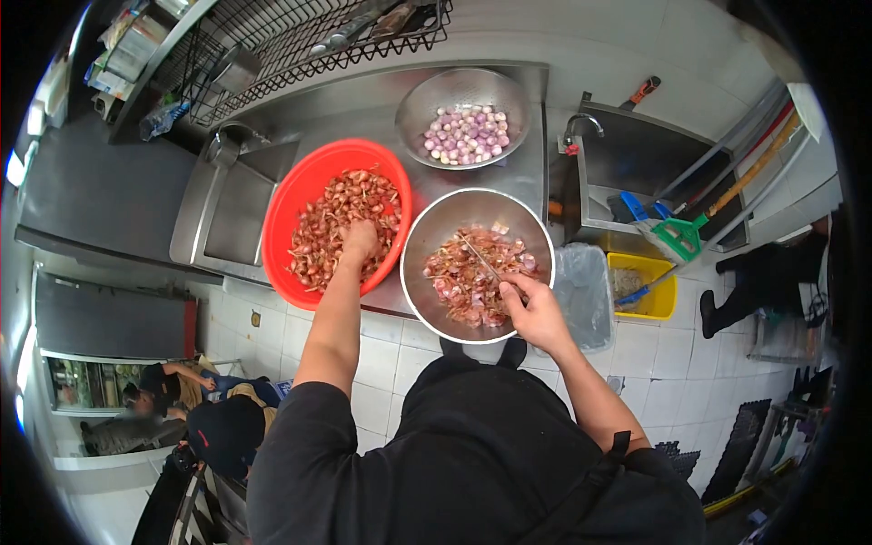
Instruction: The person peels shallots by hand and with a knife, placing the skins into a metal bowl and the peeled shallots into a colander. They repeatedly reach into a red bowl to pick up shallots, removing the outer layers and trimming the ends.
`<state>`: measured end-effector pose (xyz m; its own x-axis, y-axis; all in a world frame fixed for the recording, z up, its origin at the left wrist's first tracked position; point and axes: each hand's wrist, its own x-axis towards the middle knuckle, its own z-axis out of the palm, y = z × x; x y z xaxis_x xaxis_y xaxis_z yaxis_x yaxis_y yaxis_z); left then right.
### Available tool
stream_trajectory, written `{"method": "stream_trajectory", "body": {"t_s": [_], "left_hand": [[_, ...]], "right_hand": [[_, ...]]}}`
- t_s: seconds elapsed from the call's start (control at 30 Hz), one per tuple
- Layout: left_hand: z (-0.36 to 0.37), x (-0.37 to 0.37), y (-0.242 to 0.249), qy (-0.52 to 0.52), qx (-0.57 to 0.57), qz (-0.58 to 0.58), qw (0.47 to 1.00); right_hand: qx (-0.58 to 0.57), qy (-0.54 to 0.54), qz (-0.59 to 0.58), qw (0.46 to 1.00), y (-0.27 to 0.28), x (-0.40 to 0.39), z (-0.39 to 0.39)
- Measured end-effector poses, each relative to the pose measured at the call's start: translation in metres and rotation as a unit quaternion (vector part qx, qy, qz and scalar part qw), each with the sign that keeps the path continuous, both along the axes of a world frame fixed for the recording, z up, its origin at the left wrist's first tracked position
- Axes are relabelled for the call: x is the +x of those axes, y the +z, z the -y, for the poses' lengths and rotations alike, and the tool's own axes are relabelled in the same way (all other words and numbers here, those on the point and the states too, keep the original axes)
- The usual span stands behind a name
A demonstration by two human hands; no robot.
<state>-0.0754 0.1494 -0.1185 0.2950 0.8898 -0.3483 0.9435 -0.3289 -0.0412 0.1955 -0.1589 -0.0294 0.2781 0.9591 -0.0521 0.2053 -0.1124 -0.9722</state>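
Observation:
My left hand (361, 240) reaches down into a red plastic basin (282, 211) heaped with unpeeled shallots (320, 238). Its fingertips are hidden among the shallots, and I cannot tell whether they grip one. In my right hand (534, 307) is a small knife (480, 258), its blade pointing up and left over a steel bowl (427, 305). Reddish skins and pieces of shallot (472, 282) cover the bottom of that bowl. Behind it stands a perforated metal colander (413, 107) with peeled, pale purple shallots (466, 134).
The containers rest on a steel counter (380, 296) with a sink (238, 213) at left. A wire rack (300, 54) hangs above. To the right are a clear plastic bag (583, 300), a yellow tub (663, 295) and another sink (599, 207). Other people (222, 427) are at lower left and far right.

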Motion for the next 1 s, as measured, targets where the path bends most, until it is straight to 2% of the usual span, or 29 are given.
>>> {"method": "stream_trajectory", "body": {"t_s": [0.13,0.2,0.23,0.27,0.33,0.37,0.47,0.57,0.67,0.73,0.77,0.8,0.87,0.9,0.93,1.0], "left_hand": [[-0.002,-0.011,-0.009,-0.028,0.044,-0.014,0.999],[-0.004,-0.013,-0.008,-0.004,0.151,0.076,0.986],[-0.001,-0.011,0.012,0.039,0.143,0.130,0.980],[-0.012,-0.025,0.007,0.037,0.140,0.154,0.977],[-0.003,-0.033,0.040,0.000,0.080,0.178,0.981],[-0.004,-0.038,0.032,0.001,0.076,0.178,0.981],[-0.005,-0.031,0.002,-0.118,0.039,0.064,0.990],[-0.012,-0.025,-0.035,-0.131,0.067,0.083,0.986],[-0.009,-0.022,-0.006,-0.139,0.034,0.095,0.985],[-0.015,-0.030,0.010,-0.073,0.011,0.244,0.967],[-0.009,-0.032,0.036,-0.069,0.041,0.293,0.953],[-0.016,-0.039,0.035,-0.009,-0.007,0.409,0.912],[-0.026,-0.053,0.033,0.039,-0.070,0.540,0.838],[-0.021,-0.051,0.041,0.038,-0.059,0.496,0.866],[-0.017,-0.051,0.038,0.040,-0.060,0.497,0.865],[-0.018,-0.047,0.038,0.045,-0.041,0.426,0.903]], "right_hand": [[-0.015,0.002,0.009,1.000,-0.001,-0.003,0.000],[-0.013,-0.009,0.019,1.000,0.000,-0.005,-0.002],[-0.031,-0.008,0.010,0.999,0.002,-0.006,-0.003],[-0.051,-0.006,0.001,0.999,0.002,-0.009,-0.003],[-0.037,-0.014,-0.003,0.999,-0.003,-0.015,-0.009],[-0.017,-0.018,-0.004,1.000,-0.006,-0.019,-0.013],[0.019,-0.043,0.045,0.998,-0.022,-0.035,-0.027],[0.018,-0.055,0.052,0.997,-0.021,-0.051,-0.038],[-0.026,-0.058,0.028,0.998,-0.010,-0.064,-0.044],[-0.044,-0.070,0.025,0.996,-0.005,-0.070,-0.046],[-0.048,-0.075,0.027,0.996,-0.007,-0.072,-0.046],[-0.042,-0.086,0.028,0.995,-0.012,-0.073,-0.045],[-0.039,-0.098,0.031,0.994,-0.020,-0.074,-0.043],[-0.043,-0.108,0.027,0.993,-0.020,-0.075,-0.043],[-0.047,-0.115,0.022,0.992,-0.020,-0.076,-0.043],[-0.042,-0.115,0.039,0.992,-0.017,-0.077,-0.044]]}}
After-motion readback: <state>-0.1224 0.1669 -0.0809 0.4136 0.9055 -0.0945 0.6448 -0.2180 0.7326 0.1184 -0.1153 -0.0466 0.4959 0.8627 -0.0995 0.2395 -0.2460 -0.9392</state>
